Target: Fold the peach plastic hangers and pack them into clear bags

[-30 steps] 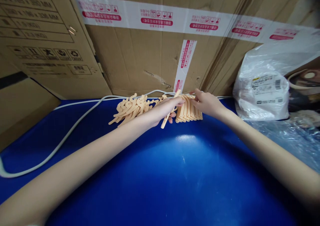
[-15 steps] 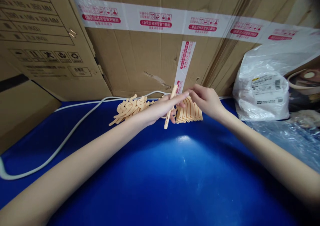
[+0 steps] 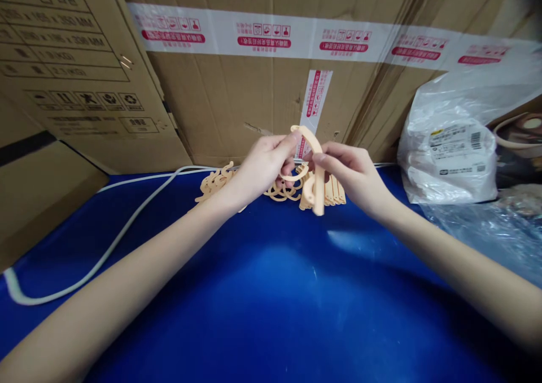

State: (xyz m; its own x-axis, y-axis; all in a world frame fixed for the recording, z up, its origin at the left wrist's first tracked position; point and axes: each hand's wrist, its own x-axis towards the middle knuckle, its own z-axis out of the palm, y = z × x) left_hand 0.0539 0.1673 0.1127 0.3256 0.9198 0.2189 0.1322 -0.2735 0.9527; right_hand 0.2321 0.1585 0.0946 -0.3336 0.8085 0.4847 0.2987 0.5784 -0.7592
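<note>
A beige, bent hanger arm (image 3: 319, 183) is raised over the table, curved at its top and straight lower down. My right hand (image 3: 353, 171) pinches it midway with the thumb in front. Close to its upper end is my left hand (image 3: 269, 160), fingers closed on a thin curved beige piece (image 3: 297, 176); whether this joins the arm is hidden. Behind and below, a row of similar hanger arms (image 3: 336, 191) lies side by side. Curved, ring-like pieces (image 3: 283, 191) lie under my left hand. Left of them is a heap of beige hook-shaped pieces (image 3: 214, 183), partly covered by my forearm.
Cardboard boxes (image 3: 237, 95) with white and red tape stand along the back and left. A white cable (image 3: 131, 219) loops over the blue tabletop (image 3: 271, 304). On the right are a white plastic bag (image 3: 446, 152) and clear plastic wrap (image 3: 478, 236).
The beige bar that lay across my left palm is now upright in my right hand. My left hand has turned and closed beside it, holding a curved piece.
</note>
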